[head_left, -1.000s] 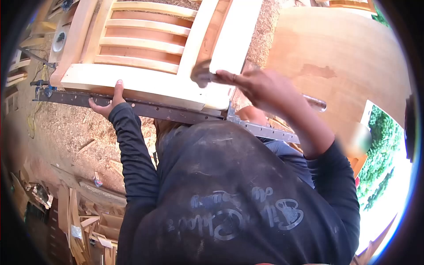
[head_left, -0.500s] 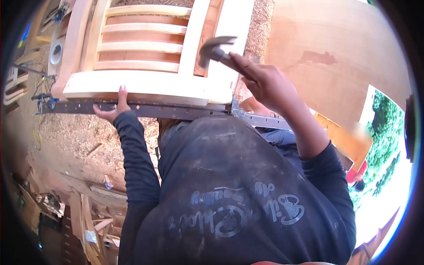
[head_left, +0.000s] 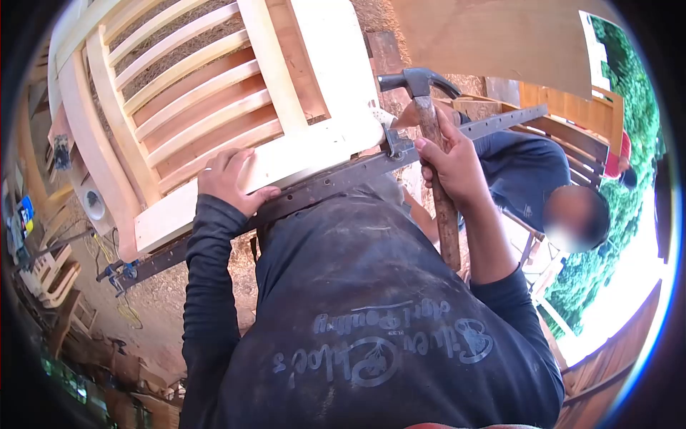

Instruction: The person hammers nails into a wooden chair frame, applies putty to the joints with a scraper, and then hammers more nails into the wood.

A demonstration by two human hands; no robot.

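Note:
In my right hand (head_left: 459, 163) is a claw hammer (head_left: 447, 225), gripped around its wooden handle with the metal head uppermost. The hammer head is beside the near right corner of a pale wooden slatted frame (head_left: 307, 143). My left hand (head_left: 232, 184) is on the frame's near rail, fingers curled over the top and thumb along the near edge. A long dark metal bar clamp (head_left: 336, 187) runs along that rail, just in front of my body. Its jaw (head_left: 395, 143) is at the frame's right corner.
Close on the right, a person in a dark shirt (head_left: 525, 168) bends down, one hand near the frame's corner. Behind stands a plywood sheet (head_left: 493, 39). Orange-brown wooden furniture (head_left: 600, 118) is further right. A roll of tape (head_left: 93, 204) lies at left. Wood shavings cover the ground.
The hammer has come down and right from above the frame and is now upright. My left hand has shifted from the clamp bar's underside onto the rail. The view has turned, showing more of the other person.

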